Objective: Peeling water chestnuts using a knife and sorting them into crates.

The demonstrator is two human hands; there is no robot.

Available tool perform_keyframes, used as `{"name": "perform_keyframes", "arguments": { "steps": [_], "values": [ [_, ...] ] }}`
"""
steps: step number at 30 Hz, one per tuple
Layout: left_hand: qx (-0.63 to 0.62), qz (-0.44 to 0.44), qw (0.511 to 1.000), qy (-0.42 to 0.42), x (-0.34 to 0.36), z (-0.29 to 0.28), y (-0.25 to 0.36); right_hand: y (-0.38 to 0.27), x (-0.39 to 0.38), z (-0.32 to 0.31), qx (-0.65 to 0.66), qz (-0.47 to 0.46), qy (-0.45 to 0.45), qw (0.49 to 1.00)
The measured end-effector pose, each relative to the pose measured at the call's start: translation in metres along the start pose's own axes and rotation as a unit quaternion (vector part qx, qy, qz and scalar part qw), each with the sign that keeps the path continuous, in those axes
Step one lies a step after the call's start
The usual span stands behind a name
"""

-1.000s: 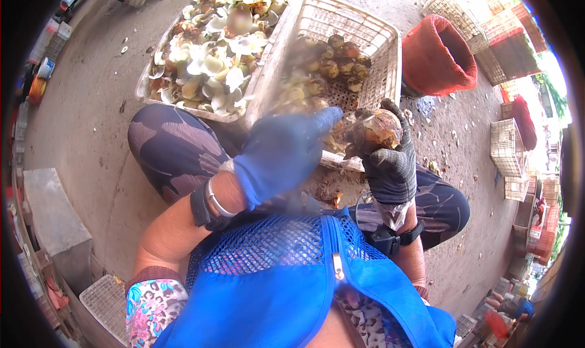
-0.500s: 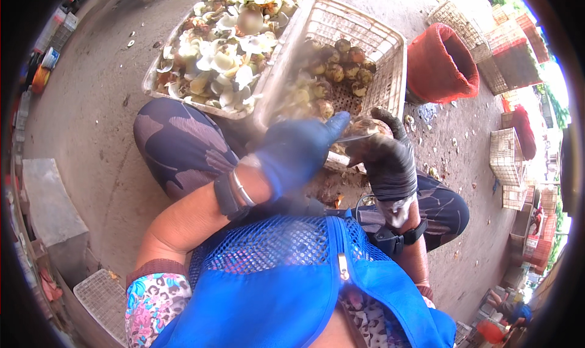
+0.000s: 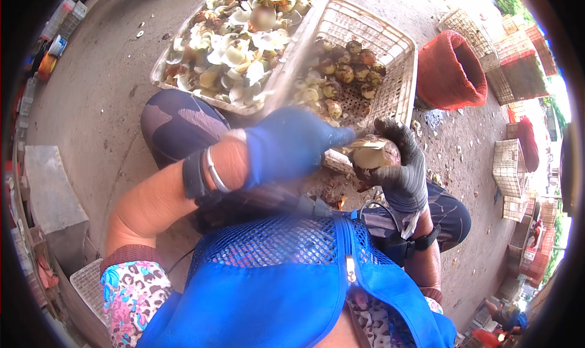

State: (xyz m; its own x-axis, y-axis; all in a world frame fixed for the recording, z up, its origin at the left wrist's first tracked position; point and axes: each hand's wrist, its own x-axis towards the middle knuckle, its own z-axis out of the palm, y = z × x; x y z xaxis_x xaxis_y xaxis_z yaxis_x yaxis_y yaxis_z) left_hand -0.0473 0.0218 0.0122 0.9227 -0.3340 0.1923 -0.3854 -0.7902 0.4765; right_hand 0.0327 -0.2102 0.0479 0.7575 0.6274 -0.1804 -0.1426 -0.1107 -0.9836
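My right hand [image 3: 407, 170], in a dark glove, wraps round a brown-skinned round vegetable [image 3: 369, 157] whose exact kind I cannot make out. A pale, peeled patch shows on the side toward my left hand. My left hand [image 3: 289, 142], in a blue glove and smeared by motion, is closed beside it with the thumb pointing at the vegetable. It grips a knife; the blade is hardly visible now. Just beyond my hands stands a pale plastic crate [image 3: 403, 98] with several small brown round vegetables [image 3: 345, 74] and some paler ones in it.
A second crate [image 3: 159, 74] beyond my left knee is heaped with white and brown peelings [image 3: 234, 49]. Right of the crates stands a red mesh sack or bin [image 3: 448, 74]. Stacked crates [image 3: 512, 162] line the right side. Scraps lie on the dirt floor [image 3: 91, 116].
My left hand has drawn back leftward from the vegetable. The pale peeled patch now shows, and the blade seen across it before is hard to make out. The view has shifted slightly.
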Motion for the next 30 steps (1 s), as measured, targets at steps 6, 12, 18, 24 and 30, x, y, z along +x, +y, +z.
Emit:
{"name": "perform_keyframes", "arguments": {
  "steps": [6,12,18,24,30],
  "values": [
    [-0.063,-0.113,0.985,0.117,0.008,0.013,0.03,0.024,0.019,-0.013,0.207,0.071,0.001,0.976],
    [-0.141,-0.078,0.966,0.2,0.027,0.043,0.007,0.02,0.025,0.002,-0.096,0.033,-0.048,0.994],
    [-0.424,-0.218,0.858,0.19,0.021,0.023,0.008,0.031,0.03,-0.002,0.201,0.022,0.011,0.979],
    [-0.407,-0.218,0.861,0.213,0.029,0.021,0.014,0.034,0.027,0.003,0.14,-0.006,0.104,0.985],
    [-0.294,-0.197,0.917,0.182,0.029,0.002,-0.019,0.045,0.025,-0.038,0.449,0.083,0.084,0.886]
  ]
}}
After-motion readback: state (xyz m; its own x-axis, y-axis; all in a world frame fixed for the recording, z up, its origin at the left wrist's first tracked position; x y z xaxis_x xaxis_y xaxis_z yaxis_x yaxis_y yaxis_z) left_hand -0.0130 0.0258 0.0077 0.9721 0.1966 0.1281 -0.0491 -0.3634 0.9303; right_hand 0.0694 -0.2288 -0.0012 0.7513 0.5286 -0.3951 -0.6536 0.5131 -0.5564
